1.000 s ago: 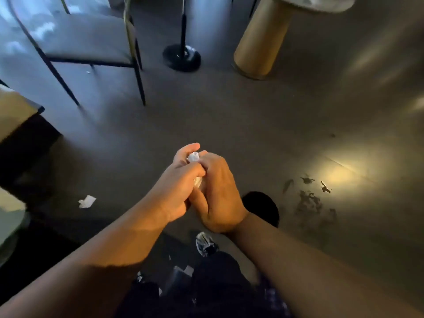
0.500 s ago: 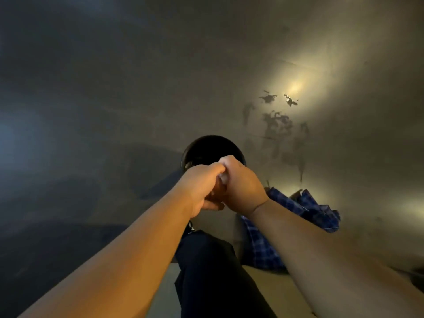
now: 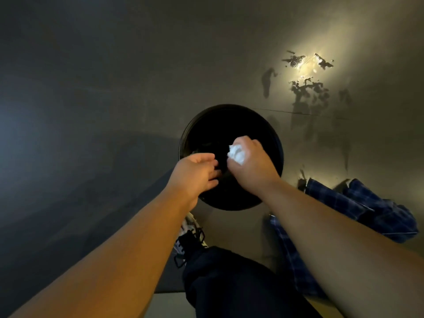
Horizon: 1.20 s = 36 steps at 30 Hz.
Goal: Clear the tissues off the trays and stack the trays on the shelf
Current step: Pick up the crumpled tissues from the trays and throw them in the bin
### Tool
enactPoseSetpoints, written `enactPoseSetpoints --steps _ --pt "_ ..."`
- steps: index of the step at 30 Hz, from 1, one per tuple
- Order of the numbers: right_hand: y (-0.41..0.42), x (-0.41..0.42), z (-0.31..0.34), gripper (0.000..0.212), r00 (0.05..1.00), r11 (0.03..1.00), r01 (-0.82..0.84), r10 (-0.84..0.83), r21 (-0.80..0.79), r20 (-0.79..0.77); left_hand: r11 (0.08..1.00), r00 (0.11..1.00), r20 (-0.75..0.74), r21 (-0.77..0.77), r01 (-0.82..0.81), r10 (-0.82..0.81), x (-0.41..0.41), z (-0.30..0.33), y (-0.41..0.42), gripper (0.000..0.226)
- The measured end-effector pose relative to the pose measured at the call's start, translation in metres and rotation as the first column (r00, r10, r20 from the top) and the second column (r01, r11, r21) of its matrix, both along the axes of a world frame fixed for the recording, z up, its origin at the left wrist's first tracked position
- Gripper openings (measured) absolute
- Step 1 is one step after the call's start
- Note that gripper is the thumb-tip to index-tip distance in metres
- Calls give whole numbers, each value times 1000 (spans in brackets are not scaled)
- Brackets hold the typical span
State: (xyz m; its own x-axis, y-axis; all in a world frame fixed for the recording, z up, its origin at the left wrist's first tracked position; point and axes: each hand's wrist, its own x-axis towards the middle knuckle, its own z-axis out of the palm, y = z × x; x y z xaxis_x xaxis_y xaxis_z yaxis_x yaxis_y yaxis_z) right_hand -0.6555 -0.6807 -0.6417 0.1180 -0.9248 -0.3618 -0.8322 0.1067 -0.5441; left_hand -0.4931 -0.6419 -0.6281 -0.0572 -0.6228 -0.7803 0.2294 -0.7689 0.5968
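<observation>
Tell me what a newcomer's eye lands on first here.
The white crumpled tissue in the right hand, poised over the open black bin at centre. Next, the bright light patch with dark wet stains on the floor, upper right. The left hand hangs open beside the bin's near rim.

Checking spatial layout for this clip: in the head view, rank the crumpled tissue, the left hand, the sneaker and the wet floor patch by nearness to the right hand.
1. Crumpled tissue, gripped in the right hand.
2. Left hand, just beside it.
3. Sneaker, below, and wet floor patch, upper right: too close to call.
</observation>
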Motion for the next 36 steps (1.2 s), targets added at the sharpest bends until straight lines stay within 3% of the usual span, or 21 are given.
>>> enactPoseSetpoints --steps 3,6,8,13,16,18,20,21,22,24,26,30,36 --pt "-20 -10 -40 45 984 976 168 -159 135 -78 1000 998 60 27 7 -8 13 -22 -13 47" --pt "-37 -15 -70 53 941 893 333 -337 303 -43 1000 996 89 4 25 -25 20 -28 -31 45" --pt "-47 -12 -88 59 931 860 357 -358 366 -67 999 995 94 -19 33 -31 21 -30 -47 41" --pt "-48 1 -117 60 959 891 249 -171 380 -226 985 979 112 -20 173 -170 10 -36 -65 41" --pt "-49 5 -122 41 965 868 202 -97 453 -243 976 970 113 -23 218 -215 5 -38 -65 45" --pt "-44 4 -119 34 877 908 -62 248 415 -411 975 970 119 -36 217 -212 5 -38 -63 45" --pt "-44 7 -117 33 796 905 -163 356 394 -489 975 971 114 -52 215 -208 7 -37 -60 46" --pt "-44 5 -119 33 834 904 -94 300 417 -463 974 971 113 -60 218 -210 8 -36 -59 47" --pt "-44 6 -119 36 925 901 38 132 432 -355 972 970 113 -69 225 -216 9 -35 -58 47" --pt "-43 7 -112 56 952 878 200 -68 436 -300 968 967 115 -87 236 -226 11 -34 -57 48" --pt "-43 6 -103 63 952 853 189 -36 487 -305 966 967 113 -97 241 -230 14 -31 -57 51" --pt "-51 14 -59 57 944 922 204 -96 329 -316 966 969 110 -113 232 -220 24 -15 -54 56" --pt "-68 60 77 36 957 945 283 -267 162 -117 975 982 154 -175 134 -107 61 83 -49 56"
